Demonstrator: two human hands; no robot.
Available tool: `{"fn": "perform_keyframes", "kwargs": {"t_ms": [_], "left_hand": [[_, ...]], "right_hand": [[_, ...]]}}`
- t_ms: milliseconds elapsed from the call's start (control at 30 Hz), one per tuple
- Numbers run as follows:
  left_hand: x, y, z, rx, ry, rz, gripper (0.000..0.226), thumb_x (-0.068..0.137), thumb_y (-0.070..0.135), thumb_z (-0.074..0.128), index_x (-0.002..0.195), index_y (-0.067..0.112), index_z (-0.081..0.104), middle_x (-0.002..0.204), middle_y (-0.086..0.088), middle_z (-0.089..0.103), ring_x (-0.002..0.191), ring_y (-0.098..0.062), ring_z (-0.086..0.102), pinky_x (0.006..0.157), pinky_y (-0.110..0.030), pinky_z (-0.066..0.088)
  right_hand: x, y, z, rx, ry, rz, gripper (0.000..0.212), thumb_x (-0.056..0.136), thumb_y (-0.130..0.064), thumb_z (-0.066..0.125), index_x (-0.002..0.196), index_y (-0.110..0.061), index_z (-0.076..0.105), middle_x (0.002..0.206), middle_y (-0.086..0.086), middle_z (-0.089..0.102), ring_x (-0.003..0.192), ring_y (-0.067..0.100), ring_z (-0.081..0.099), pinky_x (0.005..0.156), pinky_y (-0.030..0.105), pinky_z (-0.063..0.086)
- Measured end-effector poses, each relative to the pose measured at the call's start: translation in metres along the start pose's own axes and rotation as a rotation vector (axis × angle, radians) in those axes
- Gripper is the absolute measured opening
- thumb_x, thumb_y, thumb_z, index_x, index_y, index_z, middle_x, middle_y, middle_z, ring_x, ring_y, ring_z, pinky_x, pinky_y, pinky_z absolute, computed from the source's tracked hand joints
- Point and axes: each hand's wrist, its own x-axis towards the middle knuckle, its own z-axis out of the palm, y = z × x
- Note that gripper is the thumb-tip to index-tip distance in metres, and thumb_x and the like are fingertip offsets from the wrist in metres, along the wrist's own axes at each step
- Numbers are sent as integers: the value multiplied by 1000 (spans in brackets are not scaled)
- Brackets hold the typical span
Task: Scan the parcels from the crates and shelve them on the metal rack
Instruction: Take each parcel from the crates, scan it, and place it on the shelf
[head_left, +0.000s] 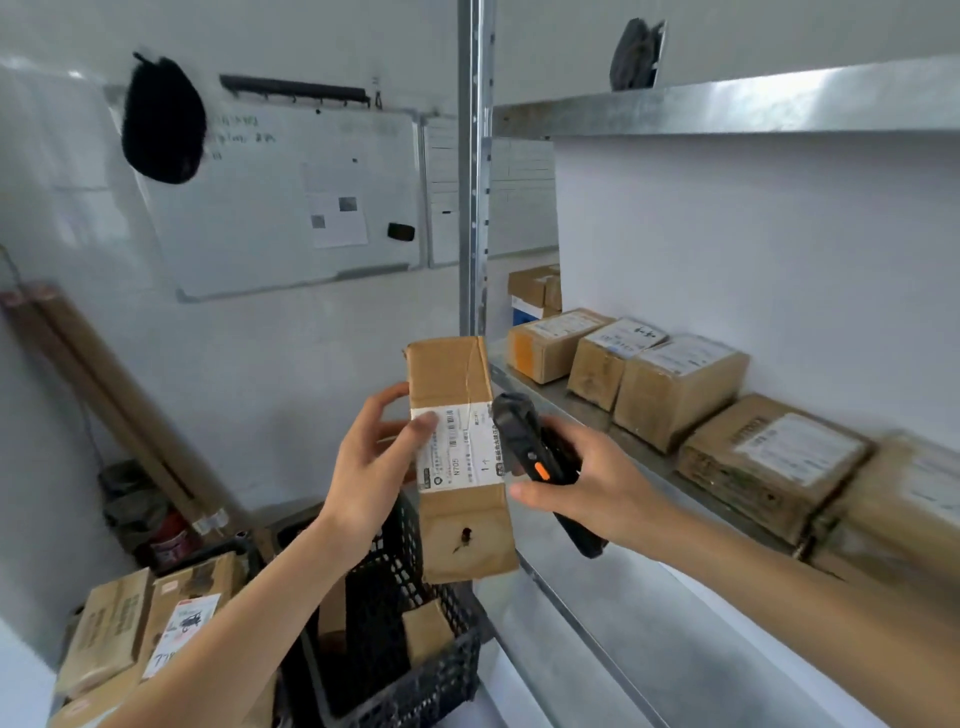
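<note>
My left hand (376, 462) grips a long brown cardboard parcel (457, 525) upright in front of me, thumb on its white shipping label (460, 447). My right hand (587, 483) holds a black handheld scanner (530, 447) with an orange side button, its head close against the parcel's right edge beside the label. Below them stands a black plastic crate (410, 670) with a few parcels inside. The metal rack (613, 452) runs along the right, with a row of several shelved cardboard parcels (675, 384) on its middle shelf.
A second crate at lower left holds several boxes (145, 618). The rack's upright post (474, 171) rises at centre. A whiteboard (291, 197) hangs on the wall, with long cardboard strips (109, 395) leaning at left. A lower shelf (654, 644) lies beneath my right arm.
</note>
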Motion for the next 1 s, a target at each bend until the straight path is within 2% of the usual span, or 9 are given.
{"fn": "perform_keyframes", "kwargs": {"t_ms": [133, 300, 367, 467, 600, 667, 833, 900, 1000], "left_hand": [[-13, 17, 15, -79, -17, -8, 33, 97, 32, 62, 130, 29, 56, 104, -5, 77, 96, -19, 75, 70, -24, 60], [-23, 35, 12, -91, -223, 16, 57, 93, 8, 66, 142, 33, 52, 128, 4, 70, 117, -18, 68, 93, -40, 56], [-26, 41, 7, -74, -333, 9, 69, 94, 4, 65, 147, 43, 46, 137, 11, 64, 124, -16, 64, 94, -41, 56], [-34, 46, 0, -88, -404, -1, 77, 95, 7, 66, 149, 53, 37, 141, 18, 60, 124, -15, 63, 86, -37, 61], [-44, 48, -5, -60, -370, 58, 82, 85, 19, 82, 146, 54, 41, 132, 10, 67, 124, -18, 63, 93, -43, 58], [-48, 50, -3, -57, -350, 62, 84, 76, 27, 89, 142, 54, 46, 129, 5, 69, 123, -21, 64, 95, -48, 57], [-61, 61, 17, -75, -379, 63, 74, 74, 15, 85, 136, 45, 56, 122, 4, 73, 114, -18, 70, 86, -41, 63], [-69, 63, 30, -58, -416, 71, 68, 75, 14, 85, 132, 42, 61, 120, 6, 74, 111, -16, 71, 88, -41, 62], [-84, 68, 54, -45, -479, 72, 52, 77, 14, 83, 124, 31, 68, 117, 9, 75, 112, -13, 70, 93, -45, 59]], "right_hand": [[-14, -19, -9, 15, 66, -8, 45, 81, -33, 85, 121, -37, 65, 107, -13, 73, 101, 7, 69, 92, 40, 58], [-28, -40, -13, 47, 147, -12, 37, 82, -22, 85, 115, -29, 68, 96, -8, 73, 92, 15, 72, 91, 49, 59], [-33, -49, -14, 42, 173, -4, 33, 84, -19, 84, 112, -28, 68, 92, -10, 73, 90, 13, 73, 93, 48, 59], [-43, -62, -11, 33, 185, 16, 29, 86, -16, 82, 110, -27, 69, 90, -17, 73, 88, 7, 72, 94, 46, 59], [-62, -77, -6, 0, 235, 51, 35, 85, -22, 83, 115, -33, 69, 103, -12, 75, 96, 10, 72, 95, 47, 58], [-76, -82, -7, -28, 272, 67, 35, 84, -25, 84, 114, -35, 69, 98, -12, 75, 91, 9, 72, 93, 45, 59], [-130, -93, -20, -179, 305, 52, 39, 85, -36, 84, 119, -39, 66, 86, -11, 69, 76, 1, 63, 70, 14, 46], [-158, -98, -29, -273, 328, 60, 38, 86, -38, 83, 119, -37, 65, 86, -11, 68, 72, 2, 62, 65, 15, 45], [-200, -102, -45, -511, 342, 116, 35, 85, -56, 75, 110, -40, 57, 88, -11, 65, 78, 7, 62, 71, 33, 53]]}}
